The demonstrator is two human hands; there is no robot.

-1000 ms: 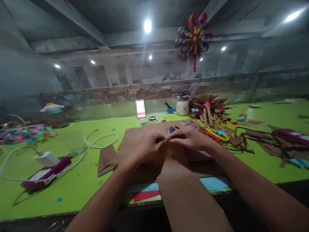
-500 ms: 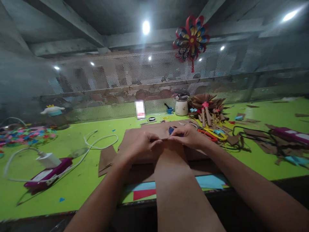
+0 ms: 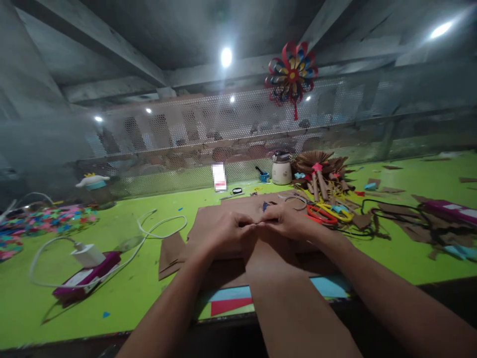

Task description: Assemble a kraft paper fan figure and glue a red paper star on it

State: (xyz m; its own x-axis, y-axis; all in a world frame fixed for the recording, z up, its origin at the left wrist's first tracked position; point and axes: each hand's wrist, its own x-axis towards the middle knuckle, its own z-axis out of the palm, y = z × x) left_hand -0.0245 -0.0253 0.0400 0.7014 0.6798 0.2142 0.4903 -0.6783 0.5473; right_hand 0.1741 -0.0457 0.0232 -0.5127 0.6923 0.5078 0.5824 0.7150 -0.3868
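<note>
A long strip of brown paper runs from the table down toward me, past the front edge. My left hand pinches its far end between thumb and fingers. Close beside it, my right hand pinches the same end, the fingertips of both hands almost touching. Under the hands lie larger brown paper sheets. Something small and dark blue, partly hidden, shows just behind my right fingers.
Scissors with red handles and yellow ones lie right of the sheets. Behind are a pale jar and folded brown paper fans. A purple power strip with a white cable is at left, near colourful paper stars.
My fingertips have come closer together along the strip's far end, both still pinching it. The whole view has shifted slightly, so the table appears lower.
</note>
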